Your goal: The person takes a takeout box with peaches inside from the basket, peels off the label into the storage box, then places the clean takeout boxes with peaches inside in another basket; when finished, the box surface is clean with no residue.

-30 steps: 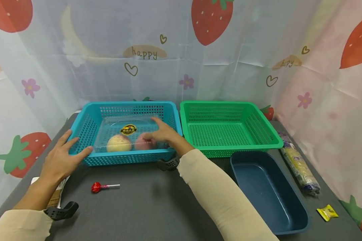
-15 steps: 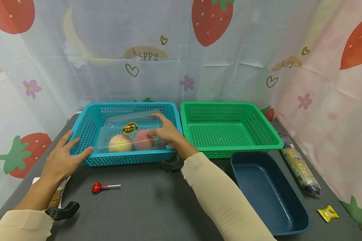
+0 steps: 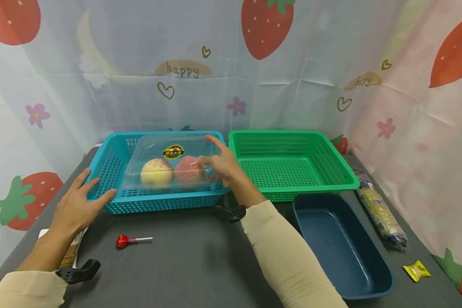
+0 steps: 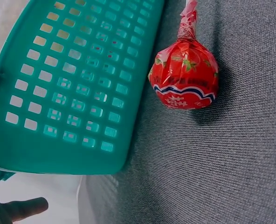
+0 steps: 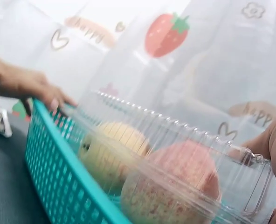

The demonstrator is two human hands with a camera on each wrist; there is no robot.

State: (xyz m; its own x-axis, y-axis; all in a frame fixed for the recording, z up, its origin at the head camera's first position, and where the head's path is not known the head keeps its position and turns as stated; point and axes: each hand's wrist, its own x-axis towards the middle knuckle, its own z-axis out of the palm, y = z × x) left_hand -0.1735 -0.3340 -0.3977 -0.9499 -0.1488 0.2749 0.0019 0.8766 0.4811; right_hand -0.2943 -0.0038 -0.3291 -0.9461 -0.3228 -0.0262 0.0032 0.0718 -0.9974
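Observation:
My right hand grips the right end of a clear plastic fruit box, its thumb on the near side and index finger at the far edge. Two peaches lie inside, a yellowish one and a pink one. A round black and gold label shows on the lid. The box is raised in the blue basket, overlapping its front and back rims in the head view. My left hand rests on the basket's left front corner, fingers spread along the rim.
To the right stand a green basket and a dark blue tub. A red lollipop lies in front of the blue basket, a partly hidden packet under my left forearm. At right are a long yellow package and a yellow-wrapped candy.
My right hand has raised the fruit box from low inside the blue basket and shifted it slightly right, with the peaches in it. The left hand stays at the basket's corner.

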